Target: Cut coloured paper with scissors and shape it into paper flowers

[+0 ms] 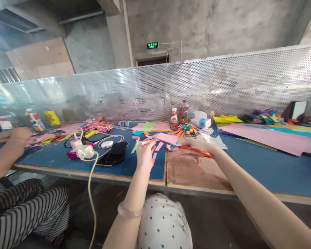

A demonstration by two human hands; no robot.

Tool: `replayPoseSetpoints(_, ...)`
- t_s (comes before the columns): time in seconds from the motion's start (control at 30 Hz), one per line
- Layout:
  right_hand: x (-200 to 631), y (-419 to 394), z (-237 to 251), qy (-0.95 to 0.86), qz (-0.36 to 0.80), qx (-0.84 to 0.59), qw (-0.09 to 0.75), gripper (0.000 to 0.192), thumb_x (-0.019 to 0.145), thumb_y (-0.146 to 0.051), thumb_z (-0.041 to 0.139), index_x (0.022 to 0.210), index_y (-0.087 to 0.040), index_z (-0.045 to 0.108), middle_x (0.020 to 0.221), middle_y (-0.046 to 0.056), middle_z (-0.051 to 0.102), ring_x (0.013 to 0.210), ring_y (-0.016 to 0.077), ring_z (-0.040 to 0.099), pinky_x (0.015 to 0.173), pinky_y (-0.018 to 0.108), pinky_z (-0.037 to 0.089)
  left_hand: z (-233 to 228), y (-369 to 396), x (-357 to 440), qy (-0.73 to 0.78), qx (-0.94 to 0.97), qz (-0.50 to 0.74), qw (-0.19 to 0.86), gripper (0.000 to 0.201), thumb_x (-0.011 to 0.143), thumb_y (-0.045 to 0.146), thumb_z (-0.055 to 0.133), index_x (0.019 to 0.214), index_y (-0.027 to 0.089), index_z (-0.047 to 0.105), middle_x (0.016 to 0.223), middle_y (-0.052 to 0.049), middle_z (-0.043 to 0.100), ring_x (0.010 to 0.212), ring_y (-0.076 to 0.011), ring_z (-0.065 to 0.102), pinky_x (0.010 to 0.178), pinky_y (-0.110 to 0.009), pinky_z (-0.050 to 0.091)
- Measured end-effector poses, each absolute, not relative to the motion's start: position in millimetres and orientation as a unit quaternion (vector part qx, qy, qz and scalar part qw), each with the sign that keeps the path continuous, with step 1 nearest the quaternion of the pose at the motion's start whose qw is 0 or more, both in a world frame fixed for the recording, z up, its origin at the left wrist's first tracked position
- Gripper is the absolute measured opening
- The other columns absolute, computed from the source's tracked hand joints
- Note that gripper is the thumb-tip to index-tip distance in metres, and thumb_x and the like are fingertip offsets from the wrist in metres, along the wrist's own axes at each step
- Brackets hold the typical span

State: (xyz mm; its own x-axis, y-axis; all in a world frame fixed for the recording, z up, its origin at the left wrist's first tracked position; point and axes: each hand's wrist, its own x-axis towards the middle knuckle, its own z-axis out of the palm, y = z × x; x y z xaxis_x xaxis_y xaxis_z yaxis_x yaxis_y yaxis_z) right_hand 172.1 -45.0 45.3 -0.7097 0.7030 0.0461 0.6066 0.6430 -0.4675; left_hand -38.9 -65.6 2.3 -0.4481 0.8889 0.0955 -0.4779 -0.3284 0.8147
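My left hand is closed, its fingers pinching a small pink paper strip close to the scissor tips. In my right hand is a pair of scissors with orange-red handles, the blades pointing left toward the strip. Whether the blades touch the paper I cannot tell. Behind the blades lies a larger pink paper piece, with cut pink strips and green strips around my left hand. A pink paper flower with a blue centre sits under the scissors.
A black phone, a power strip and cables lie to the left. Two bottles, a tissue pack and paper flowers stand behind. Pink sheets spread at right. A co-worker's hands are at far left. A perforated metal partition backs the table.
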Motion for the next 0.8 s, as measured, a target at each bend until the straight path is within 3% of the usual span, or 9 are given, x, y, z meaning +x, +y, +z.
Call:
replayPoseSetpoints(0.27,171.6,-46.1,47.5,-0.898,0.211,-0.370,0.112,0.021,0.070,-0.025,0.048,0.070,-0.015,0.067,0.065,0.004,0.066,0.075,0.0240,0.062,0.061,0.027,0.047,2.8,-65.4,-39.2,0.367,0.274,0.769,0.446,0.033,0.052,0.011,0.075,0.081,0.011,0.060,0.066,-0.003,0.065,0.056,-0.0088,0.058,0.057,-0.021,0.044)
replayPoseSetpoints(0.5,171.4,-47.9,46.4,-0.894,0.217,-0.376,0.111,0.027,0.072,-0.027,0.047,0.082,-0.016,0.070,0.072,0.004,0.068,0.079,0.0249,0.063,0.064,0.028,0.047,1.3,-64.8,-39.1,0.356,0.267,0.775,0.449,0.034,0.051,0.009,0.075,0.081,0.012,0.058,0.065,-0.002,0.065,0.057,-0.0093,0.059,0.059,-0.022,0.045)
replayPoseSetpoints(0.8,169.8,-48.9,47.5,-0.884,0.221,-0.400,0.100,0.032,0.069,-0.021,0.045,0.087,-0.015,0.070,0.063,0.004,0.066,0.075,0.0251,0.064,0.061,0.028,0.048,-0.3,-62.6,-39.7,0.362,0.271,0.770,0.449,0.033,0.051,0.010,0.075,0.080,0.011,0.058,0.064,-0.002,0.064,0.057,-0.0092,0.059,0.058,-0.021,0.045)
